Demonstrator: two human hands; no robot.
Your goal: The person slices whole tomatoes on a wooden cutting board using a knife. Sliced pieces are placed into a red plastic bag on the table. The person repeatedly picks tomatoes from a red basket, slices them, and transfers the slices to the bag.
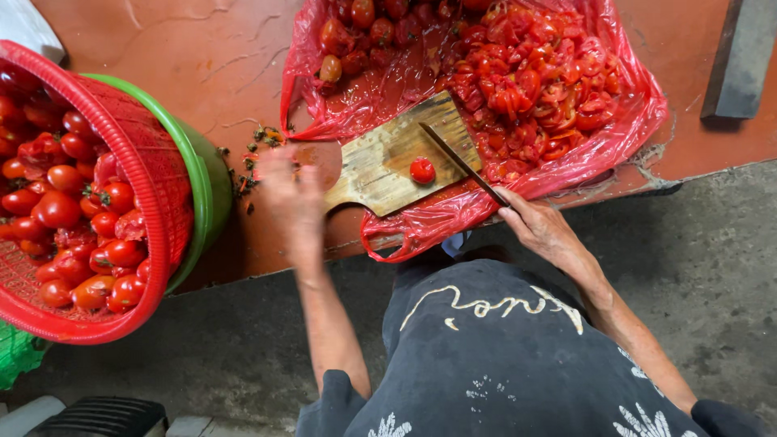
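Right hand (541, 229) grip closed on knife (461, 163), left hand (293, 197) blurred, can't tell; I'd steady the tomato (422, 170) on the board (396, 158) before cutting.

I see a dark, slim knife (461, 163) lying slantwise across the wooden board's (380, 166) right edge, one round red tomato (422, 170) mid-board.

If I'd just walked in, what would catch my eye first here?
Red everywhere: a red basket heaped with whole tomatoes on the left, and chopped tomato piled on a red plastic sheet at the top right. Between them a single tomato sits on a wooden board, with the right hand holding a knife over it and the blurred left hand beside the board.
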